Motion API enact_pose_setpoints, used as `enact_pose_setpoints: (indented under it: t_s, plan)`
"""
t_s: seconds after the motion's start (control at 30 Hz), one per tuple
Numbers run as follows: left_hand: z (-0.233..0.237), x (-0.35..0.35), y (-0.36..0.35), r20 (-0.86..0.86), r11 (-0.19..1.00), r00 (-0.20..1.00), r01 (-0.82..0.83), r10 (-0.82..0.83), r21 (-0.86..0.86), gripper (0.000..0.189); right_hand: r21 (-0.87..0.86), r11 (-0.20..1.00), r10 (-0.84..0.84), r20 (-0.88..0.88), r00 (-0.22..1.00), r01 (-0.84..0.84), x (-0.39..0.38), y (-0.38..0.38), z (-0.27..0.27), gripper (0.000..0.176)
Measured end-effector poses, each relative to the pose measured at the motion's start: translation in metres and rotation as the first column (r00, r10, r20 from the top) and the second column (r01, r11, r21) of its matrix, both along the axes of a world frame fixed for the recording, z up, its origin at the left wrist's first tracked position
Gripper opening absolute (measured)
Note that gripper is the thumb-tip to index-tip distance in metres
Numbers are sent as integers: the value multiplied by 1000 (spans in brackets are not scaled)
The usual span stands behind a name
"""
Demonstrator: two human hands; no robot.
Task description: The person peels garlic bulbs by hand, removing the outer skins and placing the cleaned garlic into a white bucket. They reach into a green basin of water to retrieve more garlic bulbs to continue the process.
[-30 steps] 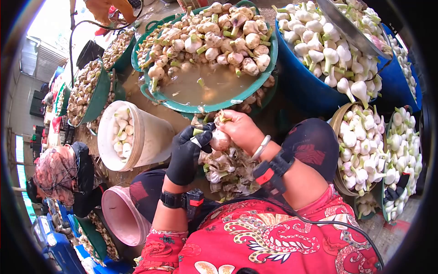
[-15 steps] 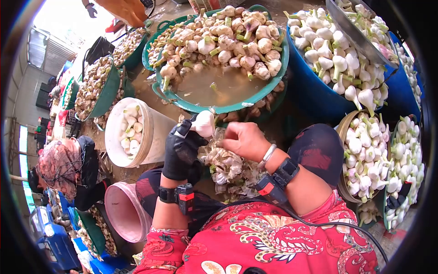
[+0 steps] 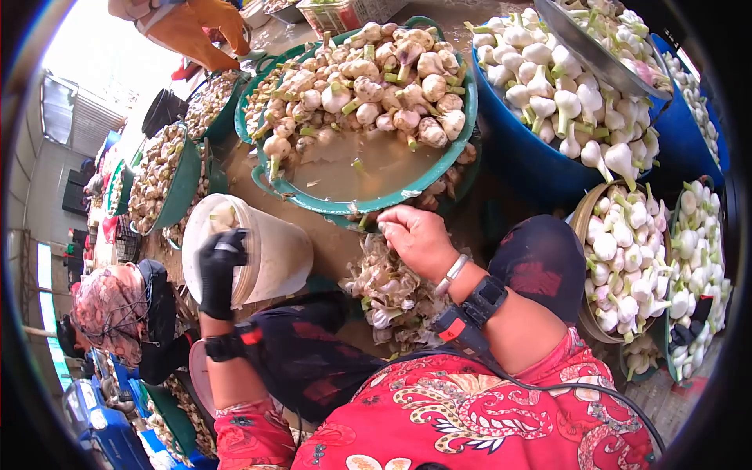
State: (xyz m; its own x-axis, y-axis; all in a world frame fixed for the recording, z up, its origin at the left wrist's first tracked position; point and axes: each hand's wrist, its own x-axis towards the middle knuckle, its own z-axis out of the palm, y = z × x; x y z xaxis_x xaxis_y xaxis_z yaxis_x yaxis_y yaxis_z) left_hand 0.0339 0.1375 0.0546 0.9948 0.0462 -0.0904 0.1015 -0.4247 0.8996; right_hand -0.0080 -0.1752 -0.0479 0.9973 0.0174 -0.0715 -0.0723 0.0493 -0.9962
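Observation:
My left hand (image 3: 222,266), in a black glove, is over the mouth of a white bucket (image 3: 274,254), its fingers smeared by motion. Pale garlic (image 3: 224,218) shows inside the bucket just beyond the glove. My bare right hand (image 3: 419,240) has its fingers curled together close to the near rim of a green basin (image 3: 368,207); what they hold, if anything, is hidden. Below it lies a heap of loose garlic skins (image 3: 395,294) between my knees. Unpeeled garlic bulbs (image 3: 364,90) with cut stems are piled in the basin, above murky water.
On the right, a blue tub (image 3: 501,133) of white garlic bulbs stands beside a round container (image 3: 583,227) with more. A metal bowl (image 3: 599,48) rests on the tub. A co-worker in a patterned head covering (image 3: 110,313) is at left; another person's orange trousers (image 3: 192,35) show behind.
My left hand has moved left from in front of my right hand to the white bucket; the garlic bulb it held is no longer visible in it. My right hand stays nearly in place.

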Motion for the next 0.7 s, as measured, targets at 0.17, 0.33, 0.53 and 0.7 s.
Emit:
enact_pose_setpoints:
  t_s: [0.17,0.33,0.53,0.7]
  plan:
    - [-51,-38,-133,-339,752,779,614,-528,240,31,-267,958,14,407,913,104,0,3,-6,33]
    - [-67,23,-137,-309,870,814,478,-492,-125,28,-275,952,-116,83,990,135,1,-5,-3,7]
    - [-117,114,-151,-127,933,957,285,-262,220,41,-389,913,177,109,978,-122,-6,-3,-13,21]
    - [-157,146,-159,-171,516,782,541,-599,665,28,-445,889,179,116,977,-110,5,-15,-3,23]
